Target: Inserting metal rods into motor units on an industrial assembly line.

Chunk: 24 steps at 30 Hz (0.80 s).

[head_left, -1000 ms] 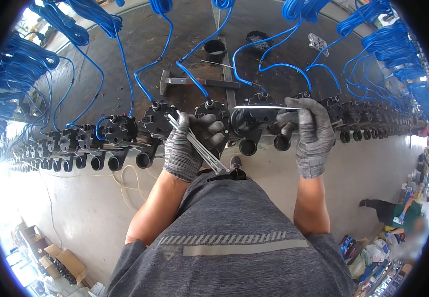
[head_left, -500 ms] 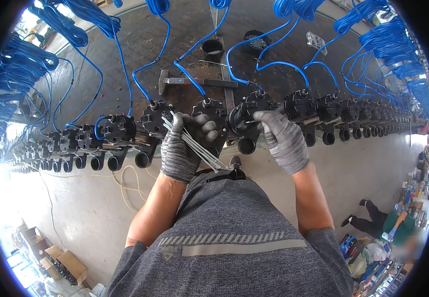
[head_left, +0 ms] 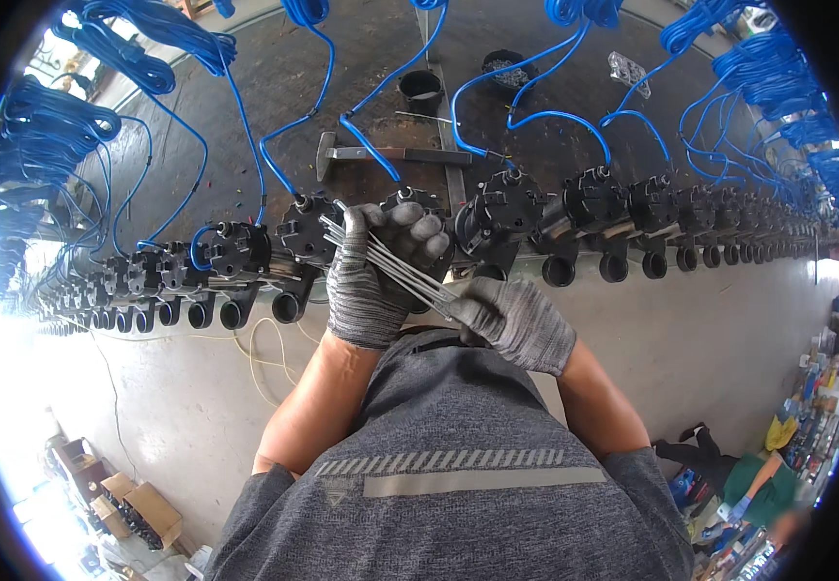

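My left hand point(head_left: 366, 295), in a grey knit glove, is wrapped around a bundle of long thin metal rods point(head_left: 406, 274), fingers curled upward. At the lower end of that bundle, my gloved right hand point(head_left: 521, 324) pinches the rod ends between thumb and fingers. How many rods it grips is hidden. Both hands are in front of a row of black cylindrical pump-like units point(head_left: 502, 208) along the table edge. One black unit point(head_left: 305, 230) stands just left of my left hand, with a blue cable rising from its top.
A hammer point(head_left: 390, 155) lies on the dark table point(head_left: 255, 107) behind the units. Farther back are a black cup point(head_left: 421, 89), a bowl of small metal parts point(head_left: 509, 72) and coiled blue cables point(head_left: 763, 70). Another person point(head_left: 730, 476) is at the lower right, cardboard boxes point(head_left: 148, 513) lower left.
My right hand has left the black unit on the right and come down and left to the lower ends of the rods. My left hand still holds the bundle, shifted slightly right.
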Available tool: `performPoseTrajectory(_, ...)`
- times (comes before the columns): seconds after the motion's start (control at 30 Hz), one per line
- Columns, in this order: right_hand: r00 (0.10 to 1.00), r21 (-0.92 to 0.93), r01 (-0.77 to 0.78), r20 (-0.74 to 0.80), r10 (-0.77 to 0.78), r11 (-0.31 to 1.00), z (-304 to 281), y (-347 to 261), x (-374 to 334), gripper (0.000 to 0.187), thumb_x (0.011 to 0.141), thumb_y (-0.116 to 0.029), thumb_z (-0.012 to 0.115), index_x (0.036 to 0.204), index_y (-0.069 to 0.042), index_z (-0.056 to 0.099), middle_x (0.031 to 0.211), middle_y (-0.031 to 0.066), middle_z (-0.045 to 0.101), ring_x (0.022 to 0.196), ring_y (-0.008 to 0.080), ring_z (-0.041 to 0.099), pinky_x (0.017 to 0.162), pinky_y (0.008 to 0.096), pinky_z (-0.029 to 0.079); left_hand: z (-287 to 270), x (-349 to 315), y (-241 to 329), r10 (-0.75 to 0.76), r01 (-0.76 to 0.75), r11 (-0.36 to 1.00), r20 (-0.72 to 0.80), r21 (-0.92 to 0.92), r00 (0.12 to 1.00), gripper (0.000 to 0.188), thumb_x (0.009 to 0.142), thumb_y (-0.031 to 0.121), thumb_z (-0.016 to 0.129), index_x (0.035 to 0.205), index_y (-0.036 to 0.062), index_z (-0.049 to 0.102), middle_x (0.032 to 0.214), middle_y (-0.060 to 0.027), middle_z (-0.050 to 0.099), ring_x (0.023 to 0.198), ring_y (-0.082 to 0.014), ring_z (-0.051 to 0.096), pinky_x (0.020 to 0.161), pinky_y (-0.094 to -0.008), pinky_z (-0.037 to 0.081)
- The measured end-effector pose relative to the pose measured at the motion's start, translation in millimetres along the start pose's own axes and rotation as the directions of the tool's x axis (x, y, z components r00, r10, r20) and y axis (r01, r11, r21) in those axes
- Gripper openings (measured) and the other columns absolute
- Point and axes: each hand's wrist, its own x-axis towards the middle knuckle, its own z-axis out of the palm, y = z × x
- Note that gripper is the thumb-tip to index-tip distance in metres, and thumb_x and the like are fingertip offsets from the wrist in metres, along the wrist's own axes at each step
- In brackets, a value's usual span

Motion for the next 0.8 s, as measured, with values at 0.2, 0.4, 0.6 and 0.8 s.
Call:
performPoseTrajectory(0.2, 0.881, -0.163, 0.167, -0.417, -0.221, 0.972, -26, 3, -16, 0.018, 0.105, -0.023, 0.065, 0.104, -0.005, 0.070, 0.083, 0.0063, 0.075, 0.071, 0.0121, 0.071, 0.065, 0.0295, 0.057, 2, 7, -15, -0.046, 0.151, 0.972, -0.489, 0.178, 0.871, 0.029, 0.105, 0.043, 0.061, 0.100, 0.0141, 0.065, 0.109, -0.0135, 0.072, 0.101, -0.0341, 0.071, 0.086, -0.0463, 0.064)
performPoseTrajectory(0.4, 0.552, 0.071, 0.465, -0.802, -0.227, 0.883, -98, 8, -38, 0.018, 0.109, -0.019, 0.058, 0.119, -0.007, 0.066, 0.108, 0.0111, 0.076, 0.086, 0.0175, 0.076, 0.069, 0.0284, 0.062, -25, 8, -18, -0.055, 0.219, 0.939, -0.512, 0.265, 0.857, 0.031, 0.106, 0.046, 0.057, 0.100, 0.0165, 0.065, 0.100, -0.0170, 0.075, 0.072, -0.0277, 0.072, 0.050, -0.0371, 0.058)
performPoseTrajectory(0.6, 0.529, -0.047, 0.364, -0.811, -0.248, 0.930, -124, 59, -34, 0.021, 0.111, -0.013, 0.051, 0.126, -0.003, 0.061, 0.108, 0.0137, 0.074, 0.080, 0.0163, 0.075, 0.068, 0.0280, 0.062, -12, 14, -34, -0.069, 0.143, 0.974, -0.371, 0.176, 0.926, 0.035, 0.108, 0.045, 0.054, 0.104, 0.0135, 0.069, 0.104, -0.0160, 0.073, 0.079, -0.0268, 0.070, 0.058, -0.0353, 0.060)
performPoseTrajectory(0.8, 0.564, -0.106, 0.248, -0.792, -0.233, 0.963, -123, 69, -10, 0.018, 0.108, -0.007, 0.052, 0.121, -0.004, 0.065, 0.090, 0.0071, 0.075, 0.072, 0.0125, 0.074, 0.064, 0.0270, 0.060, -4, 16, -45, -0.118, 0.141, 0.986, -0.224, 0.088, 0.967, 0.031, 0.106, 0.043, 0.058, 0.108, 0.0144, 0.070, 0.111, -0.0117, 0.067, 0.099, -0.0272, 0.064, 0.086, -0.0425, 0.058)
